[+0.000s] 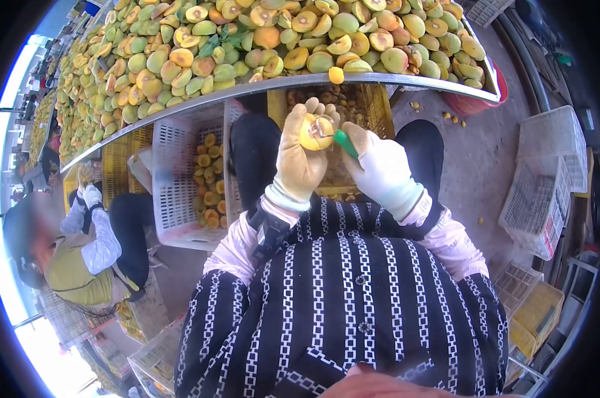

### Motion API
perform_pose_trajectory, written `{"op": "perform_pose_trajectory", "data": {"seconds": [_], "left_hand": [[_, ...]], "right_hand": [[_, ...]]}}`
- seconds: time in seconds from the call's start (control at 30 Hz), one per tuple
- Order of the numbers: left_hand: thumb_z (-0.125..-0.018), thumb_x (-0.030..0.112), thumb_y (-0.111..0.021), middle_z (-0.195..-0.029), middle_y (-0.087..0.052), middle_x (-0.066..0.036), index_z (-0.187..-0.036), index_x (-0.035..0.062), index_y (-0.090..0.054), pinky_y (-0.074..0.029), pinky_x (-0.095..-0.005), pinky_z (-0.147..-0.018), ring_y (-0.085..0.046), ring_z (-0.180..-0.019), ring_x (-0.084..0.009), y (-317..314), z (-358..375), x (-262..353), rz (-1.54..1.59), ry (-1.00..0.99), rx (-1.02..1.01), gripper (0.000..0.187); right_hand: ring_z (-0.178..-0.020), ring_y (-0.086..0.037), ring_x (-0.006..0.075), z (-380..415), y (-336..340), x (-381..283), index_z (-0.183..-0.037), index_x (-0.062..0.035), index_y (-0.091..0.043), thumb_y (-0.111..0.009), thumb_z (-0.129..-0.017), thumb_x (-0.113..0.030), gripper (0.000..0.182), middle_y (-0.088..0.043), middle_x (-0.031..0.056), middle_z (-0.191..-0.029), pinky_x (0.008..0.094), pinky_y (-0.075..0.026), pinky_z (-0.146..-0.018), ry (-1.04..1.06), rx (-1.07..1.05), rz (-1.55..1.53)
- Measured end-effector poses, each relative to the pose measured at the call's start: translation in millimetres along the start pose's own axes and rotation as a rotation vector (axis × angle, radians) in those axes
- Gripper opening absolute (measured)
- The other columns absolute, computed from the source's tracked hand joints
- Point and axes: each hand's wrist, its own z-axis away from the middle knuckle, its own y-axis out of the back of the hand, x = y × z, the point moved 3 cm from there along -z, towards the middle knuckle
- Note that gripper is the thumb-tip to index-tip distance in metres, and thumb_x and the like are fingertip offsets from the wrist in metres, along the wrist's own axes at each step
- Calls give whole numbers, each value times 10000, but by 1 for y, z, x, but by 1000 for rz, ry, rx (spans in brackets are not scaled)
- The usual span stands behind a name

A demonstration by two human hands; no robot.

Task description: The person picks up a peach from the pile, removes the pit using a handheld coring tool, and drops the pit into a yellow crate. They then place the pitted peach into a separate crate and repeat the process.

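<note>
With the left hand (298, 162) closed round the peach half (315, 131) below the table (247, 88), the right hand (379, 169), gripping the green-handled pitter (343, 142), should scoop shallowly under the stone, away from the glove

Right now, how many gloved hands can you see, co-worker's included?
3, perhaps 4. Left hand holds a halved peach; right hand holds a green-handled tool. The co-worker's gloved hands overlap at left.
</note>
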Motion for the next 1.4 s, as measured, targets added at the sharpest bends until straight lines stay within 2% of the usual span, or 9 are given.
{"op": "perform_pose_trajectory", "data": {"seconds": [0.3,0.4,0.7,0.9,1.0,1.1,1.2,1.3,1.4], "left_hand": [[-983,278,-481,-1094,-619,-141,-1074,26,-557,-448,-459,-983,-568,-1098,-327,-14,9,-9,-299,-188,-32,279],[-978,271,-484,-1078,-617,-139,-1060,26,-554,-453,-459,-974,-571,-1086,-327,-11,12,-11,-290,-171,28,268],[-962,268,-504,-1045,-616,-129,-1037,32,-554,-468,-456,-959,-576,-1065,-328,-17,10,-10,-178,-160,72,252],[-956,280,-519,-1028,-619,-129,-1024,28,-562,-481,-451,-941,-590,-1033,-326,-4,12,-12,-170,-148,119,264],[-967,302,-514,-976,-617,-112,-981,34,-564,-518,-401,-864,-616,-953,-270,-6,15,-10,-253,-165,146,273],[-964,312,-517,-931,-627,-125,-958,27,-568,-537,-385,-804,-637,-884,-277,0,12,-5,-289,-195,140,290],[-974,322,-474,-931,-632,-141,-935,24,-568,-523,-426,-831,-631,-905,-323,1,12,0,-388,-192,106,315],[-983,316,-455,-883,-635,-151,-913,13,-567,-528,-431,-819,-643,-839,-322,-7,15,12,-693,-234,23,331],[-987,313,-442,-852,-633,-158,-899,2,-565,-533,-431,-803,-649,-818,-319,0,5,15,-593,-129,-42,346]], "right_hand": [[-526,-609,271,1,-10,1,-1002,-77,-500,-642,-825,-213,265,-575,81,-689,392,-479,-465,-25,-155,186],[-521,-607,278,3,-14,4,-984,-81,-491,-645,-812,-211,264,-573,78,-683,399,-479,-464,-17,-233,199],[-499,-592,271,4,-17,-1,-947,-86,-497,-634,-794,-188,230,-574,77,-680,397,-472,-459,-3,-130,190],[-508,-605,292,4,-19,-1,-916,-57,-491,-583,-820,-138,155,-584,92,-651,399,-475,-452,6,-281,235],[-538,-622,310,5,-22,-2,-925,-42,-485,-568,-823,-117,151,-610,116,-669,415,-490,-472,-2,-320,124],[-586,-627,338,4,-27,-4,-884,-67,-480,-597,-867,-196,175,-623,134,-699,419,-497,-506,-48,-393,119],[-601,-632,344,5,-29,-6,-965,-42,-489,-601,-862,-186,209,-626,143,-710,419,-503,-518,-34,-448,92],[-586,-634,333,5,-32,-14,-961,-7,-475,-610,-809,-129,237,-628,169,-705,413,-503,-499,-58,-402,-143],[-594,-630,352,1,-38,-14,-982,7,-478,-620,-813,-156,275,-624,207,-725,414,-508,-526,-174,-461,-483]]}}
